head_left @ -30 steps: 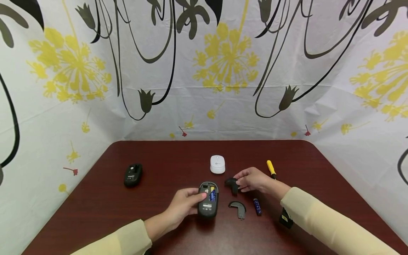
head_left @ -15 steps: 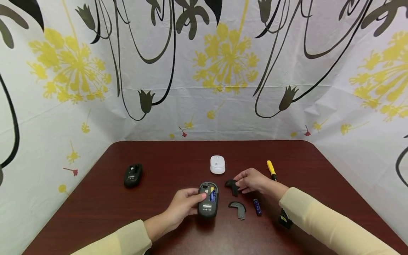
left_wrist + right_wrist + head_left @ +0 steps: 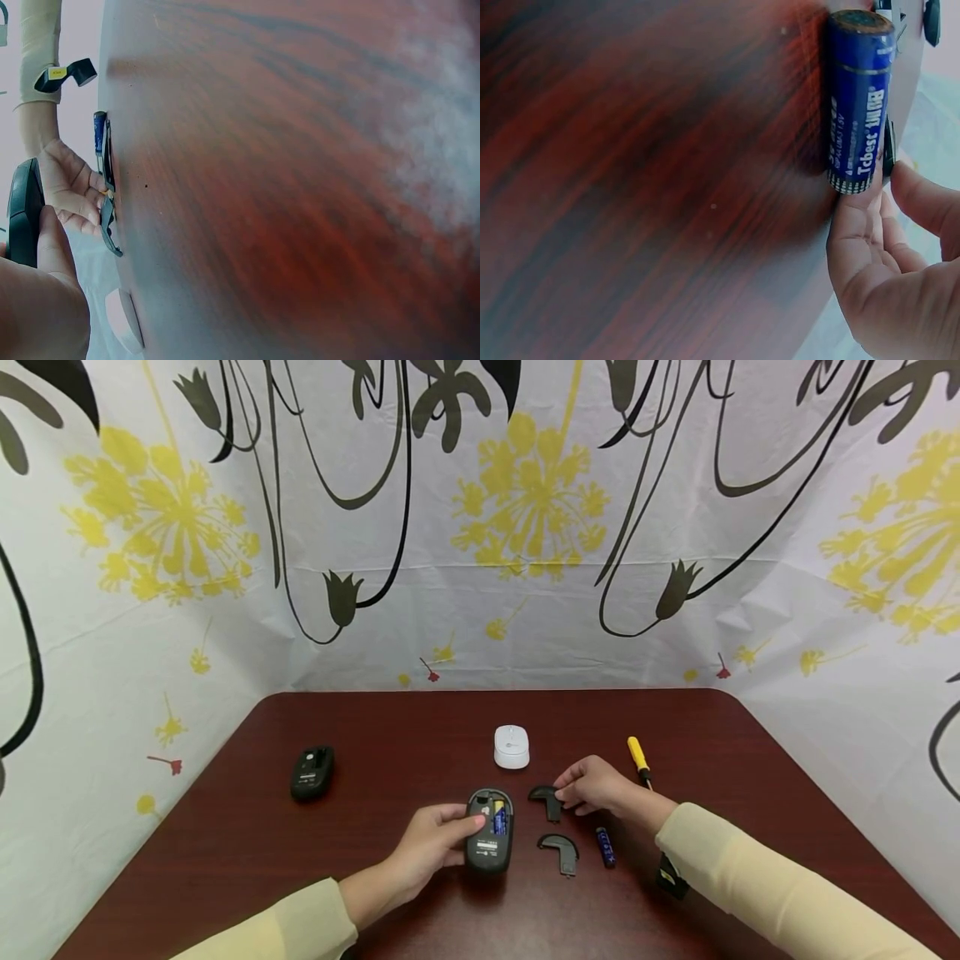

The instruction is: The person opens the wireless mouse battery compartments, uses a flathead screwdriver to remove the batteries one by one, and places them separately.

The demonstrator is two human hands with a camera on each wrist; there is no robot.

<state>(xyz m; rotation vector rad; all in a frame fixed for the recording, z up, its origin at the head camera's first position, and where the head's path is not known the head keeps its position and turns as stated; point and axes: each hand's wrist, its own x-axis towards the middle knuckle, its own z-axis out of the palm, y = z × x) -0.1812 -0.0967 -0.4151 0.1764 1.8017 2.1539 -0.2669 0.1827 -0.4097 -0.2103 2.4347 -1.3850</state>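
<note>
My left hand holds a black computer mouse underside up, thumb across it. A blue and yellow battery sits in its uncovered compartment. To its right, my right hand pinches the edge of a dark curved battery cover lying at the table surface. Closer to the front lies a second, similar cover. Beside that rests a loose blue battery, large in the right wrist view. The left wrist view catches the mouse edge-on, with the right hand beyond it.
A white mouse stands at the back middle of the dark red table. Another black mouse lies at the left. Behind the right forearm is a yellow-handled screwdriver. A patterned cloth hangs behind.
The battery cover at my right hand has gone from tilted to lying flatter, and the fingers have shifted slightly right to its edge. My left hand and the mouse stay put.
</note>
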